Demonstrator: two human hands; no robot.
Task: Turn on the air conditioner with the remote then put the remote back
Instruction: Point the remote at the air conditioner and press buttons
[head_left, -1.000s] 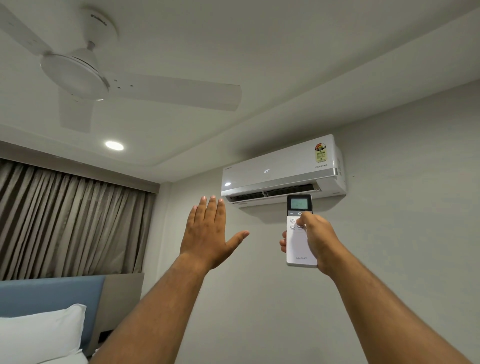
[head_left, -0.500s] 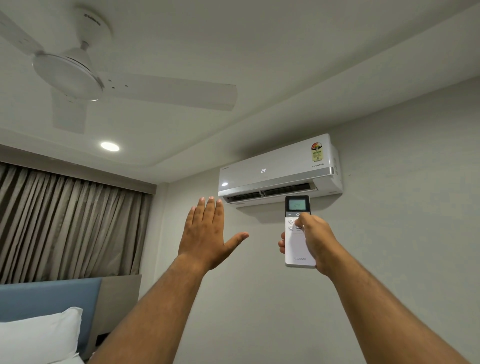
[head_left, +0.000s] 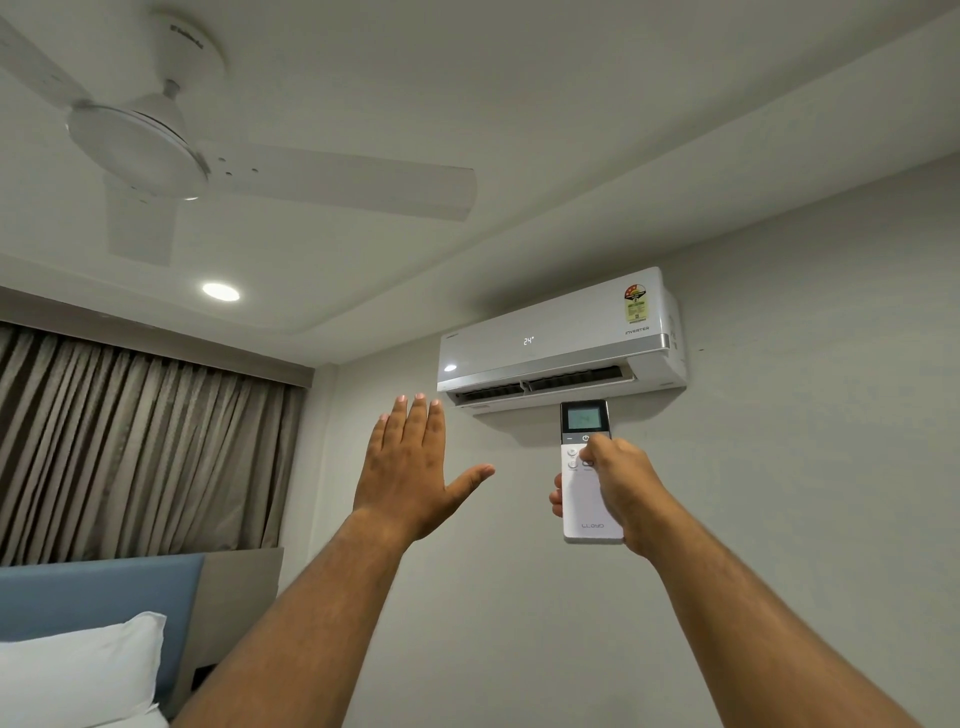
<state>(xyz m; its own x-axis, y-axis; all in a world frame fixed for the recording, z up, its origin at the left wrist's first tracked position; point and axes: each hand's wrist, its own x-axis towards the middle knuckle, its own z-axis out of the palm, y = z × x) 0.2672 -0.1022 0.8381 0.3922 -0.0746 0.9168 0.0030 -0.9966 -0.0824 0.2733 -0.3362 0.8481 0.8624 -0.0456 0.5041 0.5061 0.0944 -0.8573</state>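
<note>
Bedroom interior, viewed upward toward a pale grey wall (head_left: 779, 519) and white ceiling. A white ceiling fan (head_left: 156, 150) occupies the upper left, with a lit recessed ceiling light (head_left: 221, 291) just below it in the view. Brown pleated curtains (head_left: 130, 447) hang at the left; beneath them a blue headboard (head_left: 93, 592) and a white pillow (head_left: 78, 670) sit in the lower left corner.

The air conditioner (head_left: 561, 338) is mounted high on the wall, close under the ceiling step. Its front panel displays "24°", its lower louvre stands open, and a coloured rating sticker and the word "INVERTER" mark its right end.

Both bare forearms rise from the bottom edge. The right hand (head_left: 618, 488) holds the remote (head_left: 587, 499) upright, directly below the unit's right half, the remote's top overlapping the unit's underside in the view. The fingers wrap around the back of the white body, their tips showing at its left edge, and the thumb lies across the front near the power symbol; whether it presses a button cannot be told. The remote's small screen is lit, its digits too faint to read.

The left hand (head_left: 410, 473) is raised flat, back toward the camera, its four fingers pressed together and pointing up, thumb spread to the right. It holds nothing and stands apart from the remote.
</note>
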